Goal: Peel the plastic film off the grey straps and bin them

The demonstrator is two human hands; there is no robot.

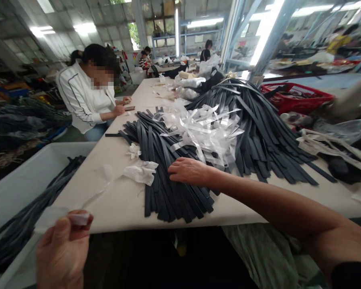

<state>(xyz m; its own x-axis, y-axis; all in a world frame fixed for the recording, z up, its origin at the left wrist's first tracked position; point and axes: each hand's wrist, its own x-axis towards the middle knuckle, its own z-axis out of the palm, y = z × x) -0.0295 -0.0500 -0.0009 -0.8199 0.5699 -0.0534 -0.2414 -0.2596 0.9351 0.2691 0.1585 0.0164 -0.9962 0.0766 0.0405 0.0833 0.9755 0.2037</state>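
Observation:
My left hand, low at the left by the table's near edge, pinches a thin whitish translucent strip between thumb and fingers. My right hand rests on a pile of flat black straps, its fingers bent downward; whether it grips a strap cannot be made out. Just left of that pile lies crumpled white film. Behind my right hand a heap of shiny white strips covers part of the straps. A larger bundle of black straps spreads out at the right.
A white bin with dark straps stands left of the table. Across the left edge sits a person in a white jacket, holding a small object. A red basket and plastic bags are at the right. More people are farther back.

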